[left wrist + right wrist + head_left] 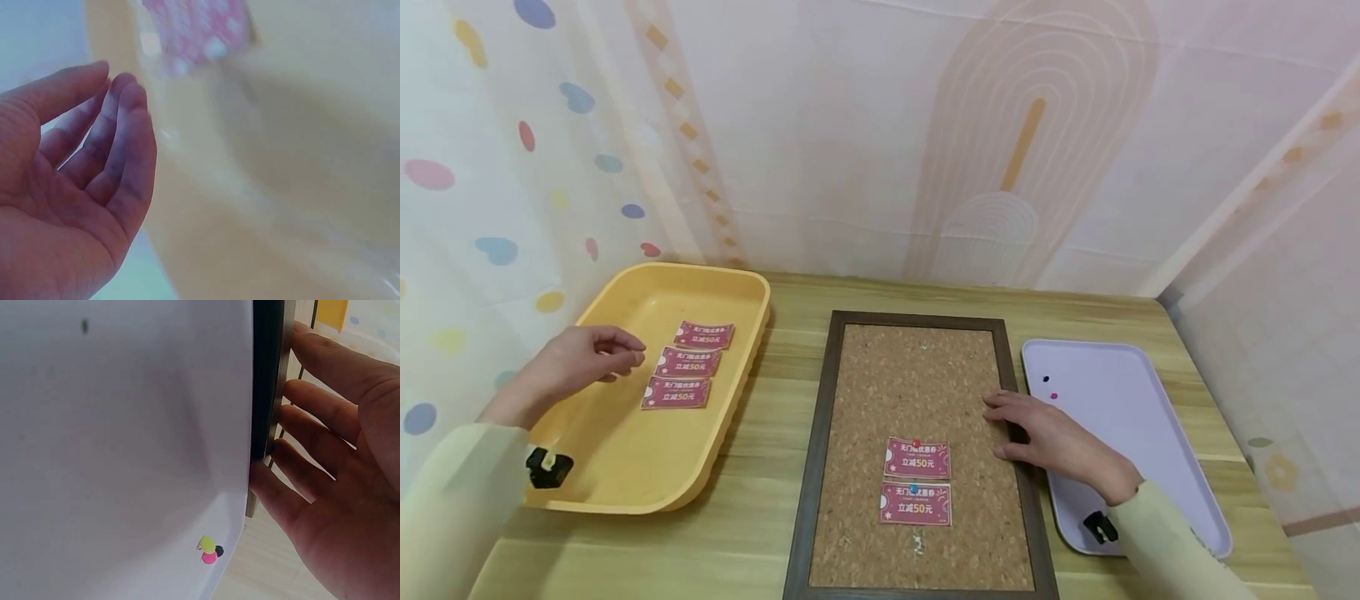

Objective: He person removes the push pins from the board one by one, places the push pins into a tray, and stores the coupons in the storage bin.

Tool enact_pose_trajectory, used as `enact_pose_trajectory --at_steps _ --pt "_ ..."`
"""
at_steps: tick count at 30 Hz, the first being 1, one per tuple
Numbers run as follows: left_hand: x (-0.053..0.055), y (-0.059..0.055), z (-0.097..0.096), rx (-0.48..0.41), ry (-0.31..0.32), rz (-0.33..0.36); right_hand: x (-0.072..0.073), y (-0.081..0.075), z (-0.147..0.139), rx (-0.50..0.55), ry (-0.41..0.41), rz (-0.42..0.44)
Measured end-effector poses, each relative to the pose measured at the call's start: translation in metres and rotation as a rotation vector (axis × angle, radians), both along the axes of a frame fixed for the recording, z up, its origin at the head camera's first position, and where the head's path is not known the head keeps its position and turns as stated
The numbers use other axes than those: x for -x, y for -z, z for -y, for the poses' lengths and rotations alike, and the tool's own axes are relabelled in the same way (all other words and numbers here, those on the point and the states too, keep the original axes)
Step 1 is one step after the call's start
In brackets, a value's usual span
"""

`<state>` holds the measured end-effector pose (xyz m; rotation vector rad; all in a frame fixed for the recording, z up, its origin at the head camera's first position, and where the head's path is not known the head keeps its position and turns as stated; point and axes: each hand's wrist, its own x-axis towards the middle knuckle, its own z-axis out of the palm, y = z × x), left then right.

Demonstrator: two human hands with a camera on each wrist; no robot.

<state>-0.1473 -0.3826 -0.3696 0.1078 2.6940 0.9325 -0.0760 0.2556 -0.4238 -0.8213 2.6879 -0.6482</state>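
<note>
My left hand (580, 362) hovers over the yellow tray (625, 467), its fingers loosely bent with nothing between them. Just right of it, three pink coupons lie in a column: a top coupon (704, 335), a middle coupon (687, 364) and a bottom coupon (675, 393). On the framed cork board (925, 375), an upper coupon (917, 462) bears a red pushpin (917, 443) and a lower coupon (916, 508) a blue pushpin (913, 489). Across the board's right frame reaches my right hand (1048, 433), empty, its slightly bent fingers at the frame (284, 356).
A lilac tray (1120, 400) stands right of the board, holding a yellow pushpin (207, 544), a pink pushpin (209, 557) and a black pushpin (219, 550). Patterned curtains (820, 150) hang behind and beside the wooden table (760, 500).
</note>
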Motion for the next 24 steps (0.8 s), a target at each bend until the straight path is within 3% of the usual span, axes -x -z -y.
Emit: enact_pose_trajectory --at_steps 8,12,19,24 --pt "-0.022 -0.038 -0.056 -0.05 -0.019 -0.233 0.0 0.0 0.0 -0.007 -0.004 -0.004" --pt "-0.035 -0.049 -0.09 -0.107 0.009 -0.315 0.001 0.001 0.0 -0.001 -0.005 -0.006" --pt "-0.062 -0.04 -0.144 -0.291 0.077 -0.326 -0.001 0.002 0.0 0.012 -0.008 0.008" --pt "-0.078 -0.022 -0.18 -0.305 0.162 -0.274 -0.001 0.001 -0.001 0.012 0.001 0.012"
